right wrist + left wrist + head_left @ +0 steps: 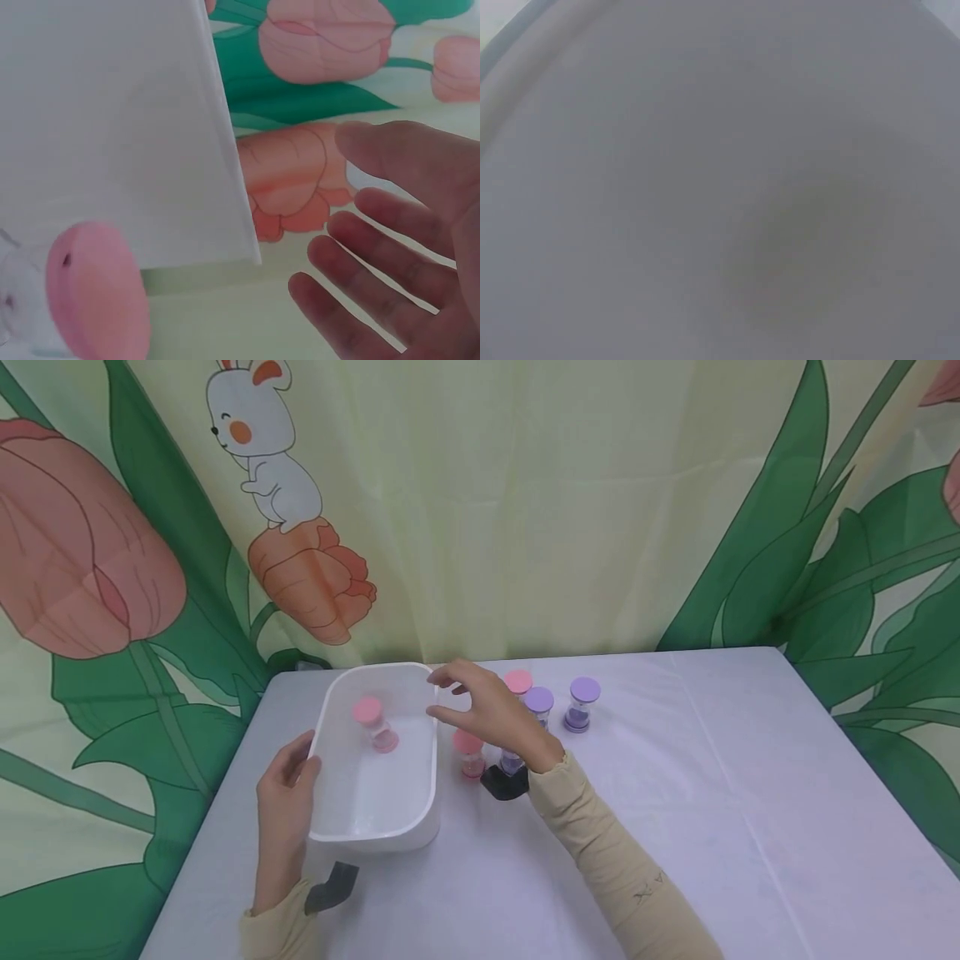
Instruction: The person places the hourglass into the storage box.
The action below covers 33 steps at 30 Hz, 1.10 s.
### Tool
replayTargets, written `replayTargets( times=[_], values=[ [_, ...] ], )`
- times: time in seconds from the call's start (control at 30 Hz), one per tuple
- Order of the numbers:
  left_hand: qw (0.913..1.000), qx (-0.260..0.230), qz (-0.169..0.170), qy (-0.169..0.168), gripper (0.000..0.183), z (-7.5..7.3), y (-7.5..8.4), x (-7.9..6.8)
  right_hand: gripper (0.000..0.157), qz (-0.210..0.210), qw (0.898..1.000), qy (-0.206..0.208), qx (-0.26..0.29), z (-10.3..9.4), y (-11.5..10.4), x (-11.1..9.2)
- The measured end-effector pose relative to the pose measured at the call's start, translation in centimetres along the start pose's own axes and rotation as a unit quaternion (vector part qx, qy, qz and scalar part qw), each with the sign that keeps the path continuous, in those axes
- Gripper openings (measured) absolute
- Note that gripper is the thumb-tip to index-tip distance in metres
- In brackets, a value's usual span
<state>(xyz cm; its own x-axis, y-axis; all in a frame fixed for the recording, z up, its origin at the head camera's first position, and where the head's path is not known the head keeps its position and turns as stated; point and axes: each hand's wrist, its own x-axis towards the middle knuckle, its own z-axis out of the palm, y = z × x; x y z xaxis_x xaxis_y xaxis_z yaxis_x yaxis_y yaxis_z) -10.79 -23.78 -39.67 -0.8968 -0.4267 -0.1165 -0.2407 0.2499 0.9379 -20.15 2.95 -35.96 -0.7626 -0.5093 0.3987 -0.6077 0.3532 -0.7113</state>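
Observation:
A white plastic bin (375,814) stands on the left of the table, with a pink-capped sand timer (369,712) inside it. Against the bin's left outer side rests my left hand (288,793), thumb and fingertips at the rim. My right hand (480,706) hovers at the bin's right rim, fingers spread and nothing between them. In the right wrist view its fingers (382,262) are apart, beside the bin's pale wall (127,135). Just right of the bin, below this hand, is another pink sand timer (468,753). The left wrist view shows only blurred white bin wall (667,187).
More sand timers stand right of the bin: a pink one (517,680) and a purple one (538,700) partly behind my right hand, and a purple one (582,703) farther right. Another purple timer (512,762) shows by my wrist. A printed curtain (525,510) hangs behind the table.

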Motion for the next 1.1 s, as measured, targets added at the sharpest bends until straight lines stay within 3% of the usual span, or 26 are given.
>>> replayTargets(
  times=[0.3, 0.6, 0.87, 1.1],
  values=[
    [1.0000, 0.006, -0.003, 0.000, 0.046, -0.2, -0.3, -0.1, 0.032, 0.006, 1.000, 0.014, 0.000, -1.0, 0.7, -2.5],
    [0.9999, 0.010, -0.009, -0.002, 0.047, 0.0, -0.1, -0.2, 0.033, 0.039, 0.999, 0.030, -0.002, -1.6, 1.8, -4.6],
    [0.9999, 0.003, 0.014, 0.001, 0.043, -0.2, -0.1, -0.3, 0.037, 0.094, 0.995, 0.031, 0.006, -1.6, 2.6, -6.2],
    [0.9999, 0.004, 0.016, 0.001, 0.043, -0.1, 0.0, -0.3, 0.035, 0.095, 0.994, 0.047, 0.010, -1.6, 3.2, -7.2]
  ],
)
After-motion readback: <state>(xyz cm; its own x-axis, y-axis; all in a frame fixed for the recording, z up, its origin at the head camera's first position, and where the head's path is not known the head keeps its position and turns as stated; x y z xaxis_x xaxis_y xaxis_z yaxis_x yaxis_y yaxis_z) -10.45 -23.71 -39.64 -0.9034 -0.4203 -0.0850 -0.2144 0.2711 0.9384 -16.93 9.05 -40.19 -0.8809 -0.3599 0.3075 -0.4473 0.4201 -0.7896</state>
